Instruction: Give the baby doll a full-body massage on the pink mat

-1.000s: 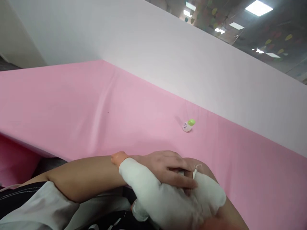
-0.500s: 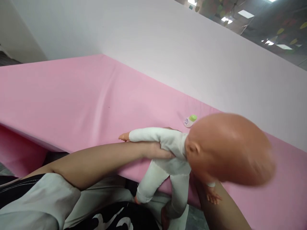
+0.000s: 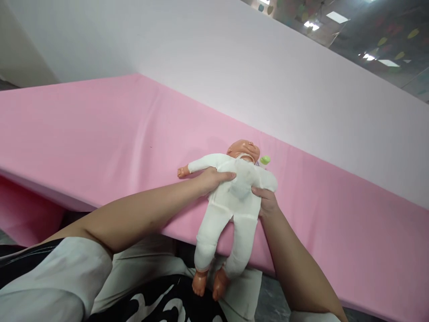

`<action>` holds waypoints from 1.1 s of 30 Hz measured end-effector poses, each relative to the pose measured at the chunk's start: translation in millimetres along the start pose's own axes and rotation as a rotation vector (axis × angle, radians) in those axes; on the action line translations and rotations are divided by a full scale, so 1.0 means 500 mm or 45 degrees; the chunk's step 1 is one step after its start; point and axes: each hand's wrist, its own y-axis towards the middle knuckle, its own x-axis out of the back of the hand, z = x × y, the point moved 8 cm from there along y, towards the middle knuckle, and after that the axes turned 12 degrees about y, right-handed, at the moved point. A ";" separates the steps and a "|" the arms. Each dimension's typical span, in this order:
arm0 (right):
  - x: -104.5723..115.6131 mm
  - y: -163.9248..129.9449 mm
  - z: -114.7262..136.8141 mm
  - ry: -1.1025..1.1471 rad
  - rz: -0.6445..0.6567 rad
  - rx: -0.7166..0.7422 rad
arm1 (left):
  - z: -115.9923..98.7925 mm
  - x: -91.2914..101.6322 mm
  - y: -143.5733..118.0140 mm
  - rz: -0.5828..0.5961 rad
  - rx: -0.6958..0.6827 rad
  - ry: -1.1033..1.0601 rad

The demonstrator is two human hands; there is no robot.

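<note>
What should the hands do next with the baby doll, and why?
Probably slide the doll further onto the pink table. The left hand and right hand hold its body, but its legs hang off the edge.

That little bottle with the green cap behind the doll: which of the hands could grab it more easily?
Probably the right hand. It grips the doll on the side where the bottle peeks out beside the doll's head. The left hand holds the far side, so it would have to cross over the doll.

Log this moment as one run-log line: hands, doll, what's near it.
left hand: grips doll torso | right hand: grips other side | doll: face-up on pink table, legs over edge | green-capped bottle: behind head
</note>
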 end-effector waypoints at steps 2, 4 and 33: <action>0.013 0.009 -0.005 0.022 -0.021 -0.005 | 0.005 0.002 0.012 0.038 -0.019 -0.073; 0.031 0.017 -0.014 0.032 -0.056 -0.026 | 0.006 0.004 0.022 0.082 -0.057 -0.149; 0.056 0.041 0.044 -1.941 -0.741 0.453 | -0.024 0.143 0.107 -0.422 -0.064 1.582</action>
